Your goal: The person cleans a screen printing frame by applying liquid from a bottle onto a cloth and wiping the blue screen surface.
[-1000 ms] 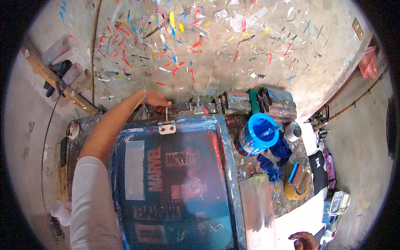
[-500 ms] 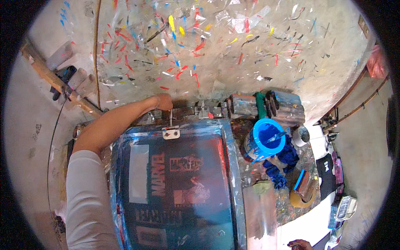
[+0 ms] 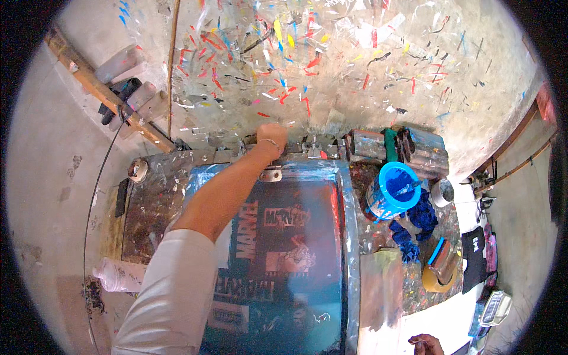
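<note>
My left hand (image 3: 271, 136) is closed in a fist at the far edge of the screen-printing frame (image 3: 351, 260), just behind a metal hinge plate (image 3: 272, 174). Whatever the fingers grip is hidden. The left forearm and grey sleeve cross the frame's left side. Its dark mesh (image 3: 284, 296) carries several stencilled designs and a red ink smear along the right edge. At the lower edge, right of the frame, my right hand (image 3: 427, 344) shows only in part. Its stained fingers are loosely curled and apart, with nothing seen in them, above a white surface (image 3: 438, 319).
Right of the frame stand a blue ink bucket (image 3: 378, 198), crumpled blue cloth (image 3: 421, 213), a tape roll (image 3: 438, 281) and a squeegee (image 3: 439, 254). More squeegees (image 3: 370, 146) lean along the paint-spotted wall (image 3: 236, 112). A pink-white bottle (image 3: 115, 274) lies at left.
The view has shifted left, so the scene sits further right. My left forearm now slants across the frame's corner, and the fist stays by the hinge. My right hand shows slightly more.
</note>
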A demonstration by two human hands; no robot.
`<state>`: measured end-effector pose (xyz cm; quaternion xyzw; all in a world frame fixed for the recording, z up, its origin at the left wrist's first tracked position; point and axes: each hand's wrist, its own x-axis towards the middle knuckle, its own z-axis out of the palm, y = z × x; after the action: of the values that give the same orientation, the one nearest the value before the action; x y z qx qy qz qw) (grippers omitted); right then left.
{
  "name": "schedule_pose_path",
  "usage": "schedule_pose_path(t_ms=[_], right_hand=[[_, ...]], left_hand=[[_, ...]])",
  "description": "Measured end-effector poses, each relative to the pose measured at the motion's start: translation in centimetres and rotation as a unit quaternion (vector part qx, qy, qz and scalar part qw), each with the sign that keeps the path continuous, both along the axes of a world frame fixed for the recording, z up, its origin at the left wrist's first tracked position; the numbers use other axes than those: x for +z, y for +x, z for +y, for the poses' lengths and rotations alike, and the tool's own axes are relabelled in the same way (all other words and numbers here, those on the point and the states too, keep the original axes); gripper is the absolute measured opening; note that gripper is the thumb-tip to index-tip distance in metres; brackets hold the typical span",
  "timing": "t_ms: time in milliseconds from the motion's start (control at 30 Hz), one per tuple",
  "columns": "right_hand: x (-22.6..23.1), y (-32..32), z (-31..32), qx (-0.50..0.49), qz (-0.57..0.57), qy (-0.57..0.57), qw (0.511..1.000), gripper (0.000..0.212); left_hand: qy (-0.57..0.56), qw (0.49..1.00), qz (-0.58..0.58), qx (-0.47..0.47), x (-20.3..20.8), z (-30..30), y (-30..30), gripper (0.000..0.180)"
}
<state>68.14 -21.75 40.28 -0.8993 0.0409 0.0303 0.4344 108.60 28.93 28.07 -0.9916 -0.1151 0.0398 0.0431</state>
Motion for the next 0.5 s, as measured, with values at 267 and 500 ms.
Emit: schedule_pose_path(t_ms=[267, 500], right_hand=[[0.7, -0.3, 0.6, -0.006, 0.033, 0.002, 0.999, 0.020], [-0.1, -1.0, 0.1, -0.048, 0.011, 0.051, 0.997, 0.018]], left_hand=[[-0.030, 0.992, 0.097, -0.077, -1.9, 3.0, -1.1, 0.032], [0.026, 0.962, 0.183, -0.203, -2.6, 3.1, 1.3, 0.031]])
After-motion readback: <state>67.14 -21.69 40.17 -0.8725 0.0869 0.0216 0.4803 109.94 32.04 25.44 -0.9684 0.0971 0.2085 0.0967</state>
